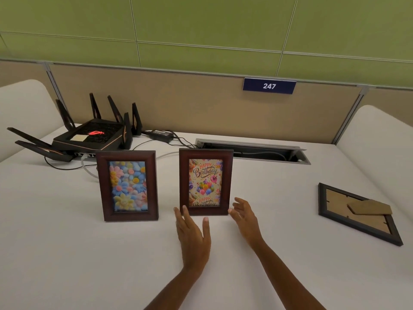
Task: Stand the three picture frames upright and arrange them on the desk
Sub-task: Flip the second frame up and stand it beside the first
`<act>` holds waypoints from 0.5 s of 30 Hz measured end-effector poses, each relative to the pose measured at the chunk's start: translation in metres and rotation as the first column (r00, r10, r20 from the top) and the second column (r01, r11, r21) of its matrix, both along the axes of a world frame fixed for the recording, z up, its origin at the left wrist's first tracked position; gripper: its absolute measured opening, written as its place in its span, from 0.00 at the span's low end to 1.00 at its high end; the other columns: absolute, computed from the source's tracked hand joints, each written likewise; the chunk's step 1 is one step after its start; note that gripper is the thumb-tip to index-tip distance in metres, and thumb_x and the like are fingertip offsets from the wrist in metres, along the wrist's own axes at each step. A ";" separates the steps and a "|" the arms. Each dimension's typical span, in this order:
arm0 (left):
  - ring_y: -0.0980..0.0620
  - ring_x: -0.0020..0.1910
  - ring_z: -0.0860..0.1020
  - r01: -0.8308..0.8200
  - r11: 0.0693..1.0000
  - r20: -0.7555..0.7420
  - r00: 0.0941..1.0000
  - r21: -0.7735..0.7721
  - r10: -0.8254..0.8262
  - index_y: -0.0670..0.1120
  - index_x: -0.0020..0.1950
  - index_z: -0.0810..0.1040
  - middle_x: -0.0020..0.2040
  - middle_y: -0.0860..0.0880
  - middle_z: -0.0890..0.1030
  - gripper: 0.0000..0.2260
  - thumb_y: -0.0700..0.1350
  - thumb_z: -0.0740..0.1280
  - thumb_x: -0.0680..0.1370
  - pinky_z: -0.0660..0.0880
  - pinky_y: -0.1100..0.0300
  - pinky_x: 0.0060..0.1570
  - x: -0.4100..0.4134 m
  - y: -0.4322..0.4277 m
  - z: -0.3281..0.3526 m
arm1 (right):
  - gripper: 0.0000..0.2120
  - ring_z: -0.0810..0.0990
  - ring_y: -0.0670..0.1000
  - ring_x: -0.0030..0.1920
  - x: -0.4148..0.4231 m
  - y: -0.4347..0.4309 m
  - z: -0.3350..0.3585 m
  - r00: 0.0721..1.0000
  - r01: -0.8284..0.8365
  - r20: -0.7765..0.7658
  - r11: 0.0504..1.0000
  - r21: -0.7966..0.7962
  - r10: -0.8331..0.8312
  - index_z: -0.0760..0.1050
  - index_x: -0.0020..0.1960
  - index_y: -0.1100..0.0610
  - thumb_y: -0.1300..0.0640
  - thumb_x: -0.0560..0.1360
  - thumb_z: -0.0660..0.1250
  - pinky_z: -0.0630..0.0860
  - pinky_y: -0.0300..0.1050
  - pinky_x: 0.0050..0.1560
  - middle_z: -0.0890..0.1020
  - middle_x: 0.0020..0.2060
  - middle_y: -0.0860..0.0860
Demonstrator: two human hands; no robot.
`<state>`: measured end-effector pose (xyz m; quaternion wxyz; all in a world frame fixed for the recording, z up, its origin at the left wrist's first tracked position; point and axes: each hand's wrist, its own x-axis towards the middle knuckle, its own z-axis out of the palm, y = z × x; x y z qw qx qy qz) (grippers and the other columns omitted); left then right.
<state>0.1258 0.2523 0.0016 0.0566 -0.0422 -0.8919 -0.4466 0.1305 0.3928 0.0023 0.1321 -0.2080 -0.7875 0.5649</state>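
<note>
Two brown wooden frames stand upright on the white desk. The left one, the flower frame, shows colourful smiling flowers. The birthday frame beside it reads "Happy Birthday" over balloons. A black frame lies face down at the right, its cardboard back and folded stand showing. My left hand is open just below the birthday frame's lower left corner, fingertips near it. At the lower right corner of that frame my right hand is open too, fingers spread, holding nothing.
A black router with several antennas sits at the back left, its cables and a power brick trailing across the desk. An open cable slot runs along the back. Behind stands a tan partition with a "247" sign.
</note>
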 end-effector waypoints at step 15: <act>0.46 0.76 0.40 0.561 0.742 0.008 0.800 -0.367 -0.600 0.45 0.75 0.49 0.77 0.45 0.43 0.25 0.53 0.50 0.80 0.35 0.59 0.72 0.013 0.067 -0.015 | 0.12 0.76 0.56 0.59 0.074 0.075 -0.008 0.952 0.292 -0.019 0.886 0.359 -0.306 0.75 0.57 0.61 0.66 0.77 0.56 0.68 0.44 0.63 0.79 0.58 0.58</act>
